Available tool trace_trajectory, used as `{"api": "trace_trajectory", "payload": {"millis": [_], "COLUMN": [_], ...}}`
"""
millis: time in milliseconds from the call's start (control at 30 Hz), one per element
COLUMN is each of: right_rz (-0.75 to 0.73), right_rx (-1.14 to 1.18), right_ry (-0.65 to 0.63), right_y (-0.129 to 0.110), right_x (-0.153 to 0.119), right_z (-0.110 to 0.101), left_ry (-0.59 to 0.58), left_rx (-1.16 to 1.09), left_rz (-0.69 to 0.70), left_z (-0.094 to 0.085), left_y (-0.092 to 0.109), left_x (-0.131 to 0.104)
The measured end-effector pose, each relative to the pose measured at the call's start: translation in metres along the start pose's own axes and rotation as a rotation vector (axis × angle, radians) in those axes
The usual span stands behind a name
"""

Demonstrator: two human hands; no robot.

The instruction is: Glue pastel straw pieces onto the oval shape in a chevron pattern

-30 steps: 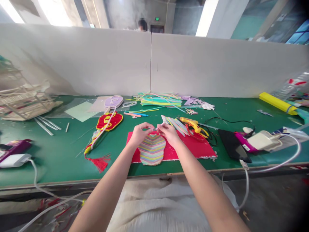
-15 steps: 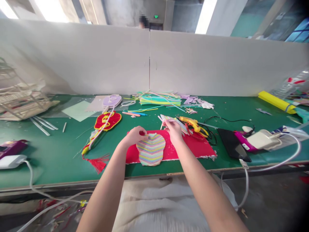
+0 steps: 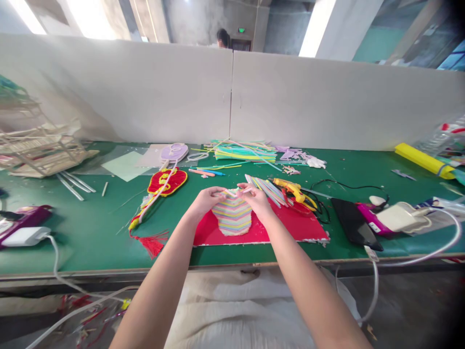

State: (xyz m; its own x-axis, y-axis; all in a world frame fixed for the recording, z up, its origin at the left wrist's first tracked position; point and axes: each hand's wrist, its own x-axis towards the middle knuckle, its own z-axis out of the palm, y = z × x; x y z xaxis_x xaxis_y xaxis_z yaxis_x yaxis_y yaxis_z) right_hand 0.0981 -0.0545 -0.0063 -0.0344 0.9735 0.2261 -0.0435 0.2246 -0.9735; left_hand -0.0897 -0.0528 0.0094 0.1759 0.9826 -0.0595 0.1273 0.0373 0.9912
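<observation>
A pastel-striped piece (image 3: 235, 219) made of zigzag rows of strips lies over the red board (image 3: 296, 228), its upper edge between my hands. My left hand (image 3: 209, 201) is closed, thumb and fingers pinching that piece at its upper left edge. At the upper right edge, my right hand (image 3: 255, 198) pinches a short pale strip (image 3: 248, 190) against the striped piece. Beyond my right hand, a bundle of cut pastel strips (image 3: 267, 189) rests on the board. A yellow glue gun (image 3: 295, 189) is beside the bundle.
A red and yellow ornament (image 3: 167, 182) with a red tassel (image 3: 152, 245) lies on the left. Long coloured strips (image 3: 245, 154) are piled by the partition (image 3: 145, 92). A black tablet (image 3: 354, 223) and a power strip (image 3: 374, 218) are on the right; a bamboo rack (image 3: 39, 150) stands far left.
My right hand has moved left from the bundle of strips to the top of the striped piece, bringing a pale strip. The striped piece's top now sits between both hands.
</observation>
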Motion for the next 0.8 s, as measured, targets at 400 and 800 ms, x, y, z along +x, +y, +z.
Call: {"api": "trace_trajectory", "payload": {"millis": [400, 800], "right_rz": [0.045, 0.030], "right_rx": [0.032, 0.091], "right_ry": [0.016, 0.068], "right_y": [0.004, 0.004], "right_x": [0.001, 0.002], "right_z": [0.002, 0.003], "left_ry": [0.088, 0.120], "left_rx": [-0.060, -0.084], "left_rz": [0.013, 0.031], "left_z": [0.008, 0.010], "left_y": [0.005, 0.007], "left_x": [0.000, -0.002]}}
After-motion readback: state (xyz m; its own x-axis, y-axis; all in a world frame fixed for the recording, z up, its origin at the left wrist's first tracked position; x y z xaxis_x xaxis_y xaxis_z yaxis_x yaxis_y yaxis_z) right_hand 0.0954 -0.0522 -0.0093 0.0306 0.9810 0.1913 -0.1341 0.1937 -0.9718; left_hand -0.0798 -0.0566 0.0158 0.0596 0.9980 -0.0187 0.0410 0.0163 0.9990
